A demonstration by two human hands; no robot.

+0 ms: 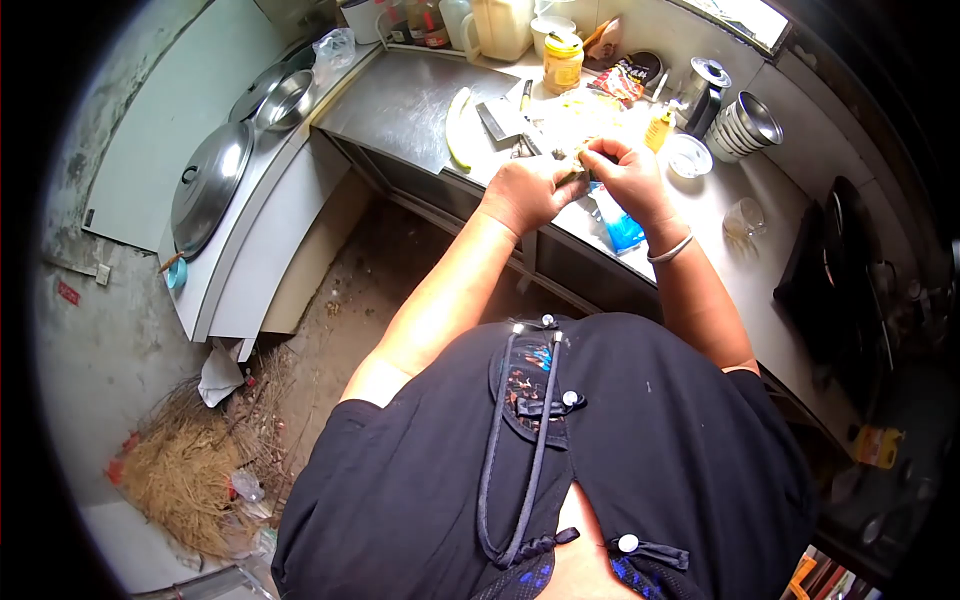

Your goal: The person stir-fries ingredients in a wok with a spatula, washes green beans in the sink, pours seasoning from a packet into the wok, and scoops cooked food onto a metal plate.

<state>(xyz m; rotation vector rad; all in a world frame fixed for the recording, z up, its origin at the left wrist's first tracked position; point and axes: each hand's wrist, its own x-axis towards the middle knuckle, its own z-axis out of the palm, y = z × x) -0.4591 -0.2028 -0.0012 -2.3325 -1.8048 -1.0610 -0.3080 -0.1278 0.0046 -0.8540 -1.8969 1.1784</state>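
A: What was the biggest thing in front of the person?
B: The long surface (390,105). It ran along the wall, and many things stood at its back, maybe to keep them away from the arms.
A: What stood there?
B: A tall pitcher (704,98) with a shiny top. Next to it leaned a stack of bowls (738,134), one inside the next, I think to save room.
A: What came after that?
B: A long, pale, bent thing (457,130) lay to the left. A yellow jar (563,66) stood at the back. A broad blade (497,122) lay flat, perhaps so it was easy to reach.
A: And the hands?
B: The left hand (528,190) and the right hand (632,180) met at the front edge. Both pinched a small piece (577,164) between their fingertips, probably so it wouldn't slip. The fingers hid most of it, so I couldn't tell what it was.
A: How many of each?
B: One surface, one pitcher, one stack, one long thing, one jar, at least one blade, two hands and one piece. The bowls sat too tight to count.
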